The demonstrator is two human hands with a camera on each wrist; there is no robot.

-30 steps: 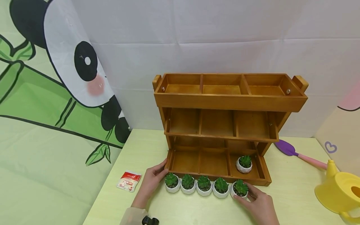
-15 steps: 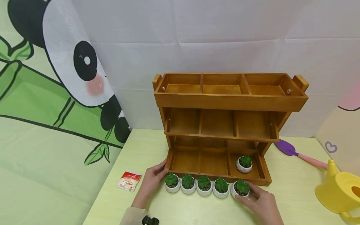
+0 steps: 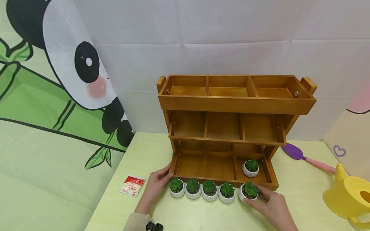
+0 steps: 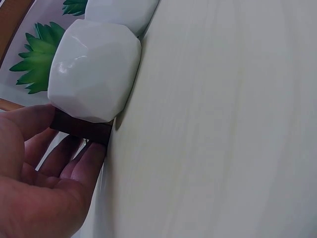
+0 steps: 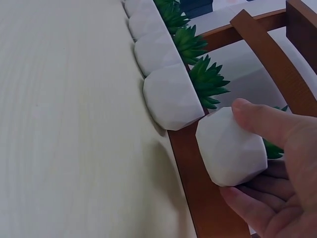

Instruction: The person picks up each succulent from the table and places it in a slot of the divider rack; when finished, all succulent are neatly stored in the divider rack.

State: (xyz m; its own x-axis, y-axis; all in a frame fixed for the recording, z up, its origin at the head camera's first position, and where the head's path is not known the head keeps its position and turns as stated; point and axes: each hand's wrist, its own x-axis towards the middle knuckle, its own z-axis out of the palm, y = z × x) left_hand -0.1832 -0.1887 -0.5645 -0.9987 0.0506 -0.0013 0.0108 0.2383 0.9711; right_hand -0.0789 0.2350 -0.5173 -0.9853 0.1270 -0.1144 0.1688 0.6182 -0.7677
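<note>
My right hand [image 3: 273, 205] holds a small potted succulent [image 3: 249, 191] between thumb and fingers. In the right wrist view its white faceted pot [image 5: 230, 148] hangs off the table, with a shadow apart from it. My left hand [image 3: 157, 184] grips the front left corner of the wooden shelf's bottom tier [image 3: 222, 183]; in the left wrist view the thumb lies along the dark wooden edge [image 4: 81, 128]. Several more potted succulents [image 3: 209, 191] stand in a row along the shelf's front. Another potted succulent [image 3: 250, 168] sits in the bottom tier's right compartment.
The wooden shelf's upper tiers [image 3: 237, 106] rise behind, split into compartments. A red and white packet [image 3: 133, 186] lies on the left of the table. At the right are a purple trowel with a pink handle [image 3: 319, 165] and a yellow watering can [image 3: 348, 197].
The right hand has lifted the succulent a little and moved it to the right, widening the gap from the row. The left hand has stayed at the shelf corner.
</note>
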